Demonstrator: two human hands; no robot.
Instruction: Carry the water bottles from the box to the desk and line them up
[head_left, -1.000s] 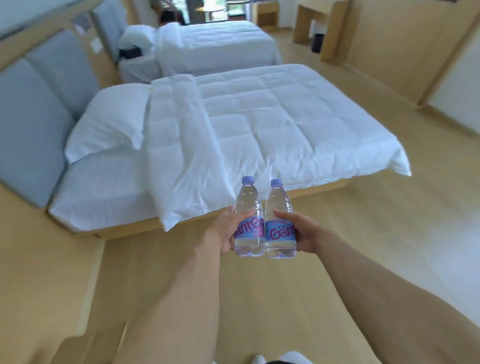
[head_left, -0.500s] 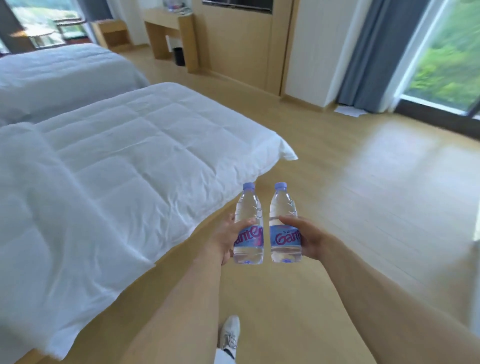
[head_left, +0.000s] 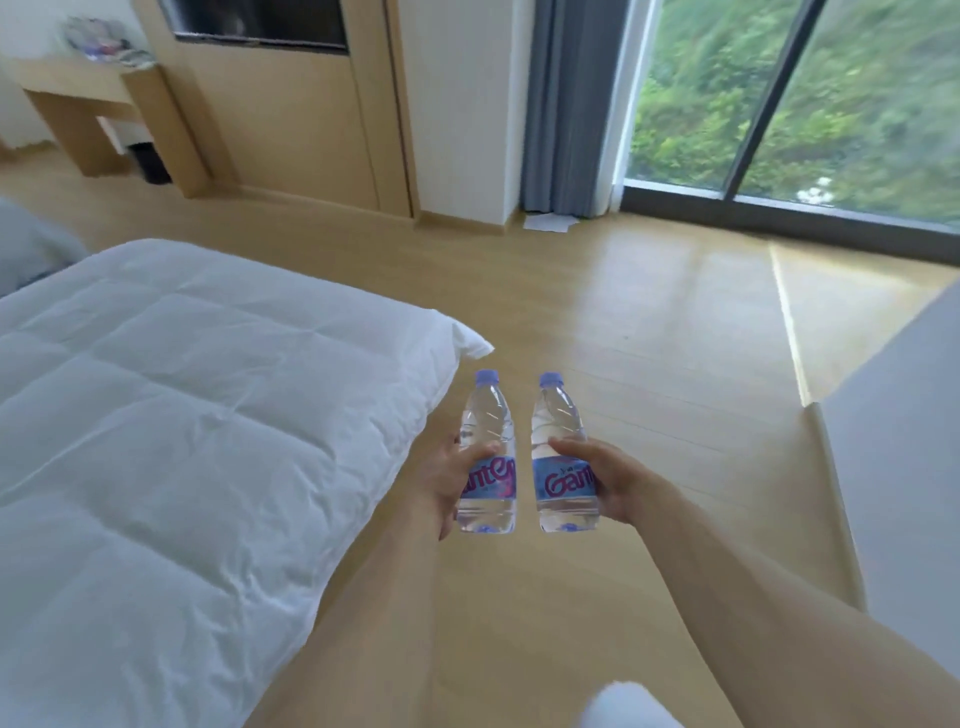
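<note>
Wooden floor (head_left: 649, 364) beside a white bed (head_left: 182, 415).
Left hand (head_left: 447, 480) and right hand (head_left: 618, 486) each grip an upright water bottle, left bottle (head_left: 488, 441), right bottle (head_left: 558, 436), fingers wrapped round.

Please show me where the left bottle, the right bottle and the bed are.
left bottle (head_left: 487, 415): head view, clear upper body.
right bottle (head_left: 557, 415): head view, clear upper body.
bed (head_left: 182, 415): head view, white duvet top.

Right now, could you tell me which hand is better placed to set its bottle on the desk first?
Left, probably: the desk lies far left, on the side of the left hand gripping the left bottle.
</note>
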